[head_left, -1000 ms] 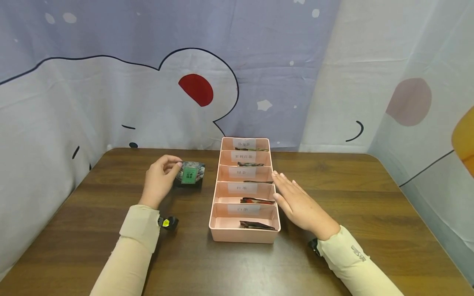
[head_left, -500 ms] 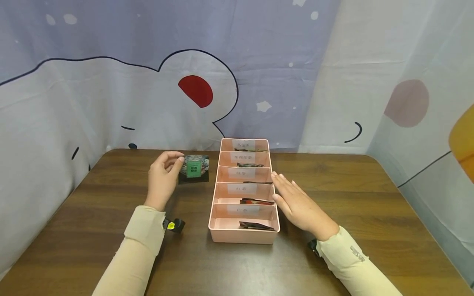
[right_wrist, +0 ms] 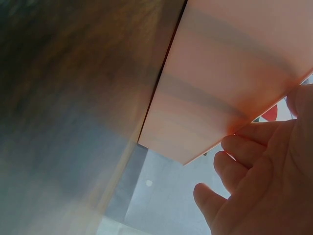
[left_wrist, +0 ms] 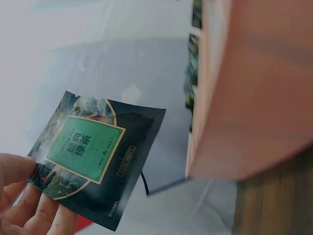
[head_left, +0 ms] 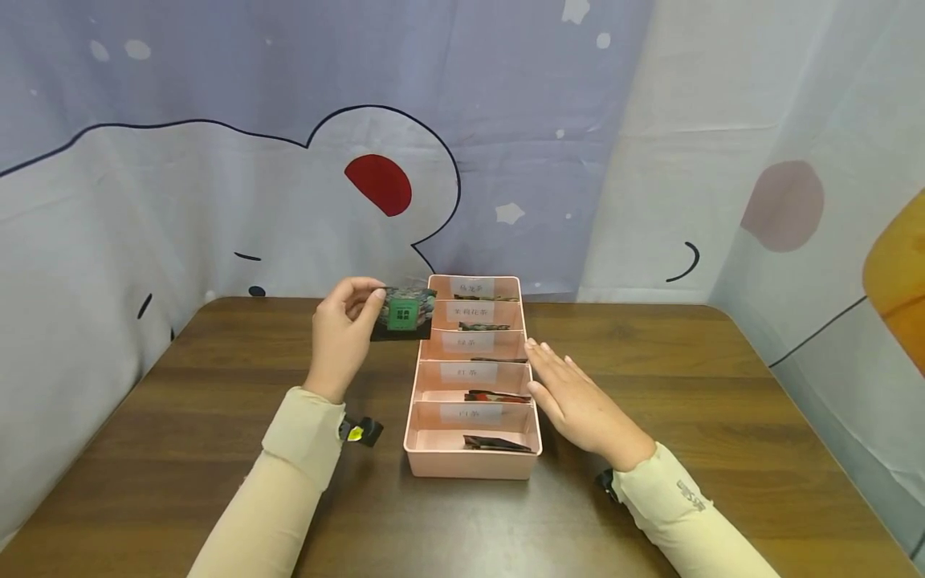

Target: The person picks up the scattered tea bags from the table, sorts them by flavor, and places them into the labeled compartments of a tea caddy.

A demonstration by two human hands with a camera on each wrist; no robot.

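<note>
A dark green tea sachet (head_left: 403, 314) with a bright green label is pinched by its left edge between the thumb and fingers of my left hand (head_left: 343, 337). It is held up beside the pink divided box (head_left: 470, 464), its right edge overlapping the box's left rim in the head view. In the left wrist view the label of the sachet (left_wrist: 85, 147) reads green tea. My right hand (head_left: 581, 405) lies along the box's right side with fairly straight fingers, fingertips touching the rim; in the right wrist view they meet the pink wall (right_wrist: 210, 88).
The box has several compartments in a row, each with a white label (head_left: 471, 414) and sachets lying toward the right; a dark sachet (head_left: 497, 443) is nearest, a red one (head_left: 497, 396) behind it. A wooden table (head_left: 621, 337) bears the box. A printed curtain (head_left: 535, 160) hangs behind.
My left hand has lifted the sachet from the table and carried it right, up to the box's left rim. My right hand has stayed at the box's right side.
</note>
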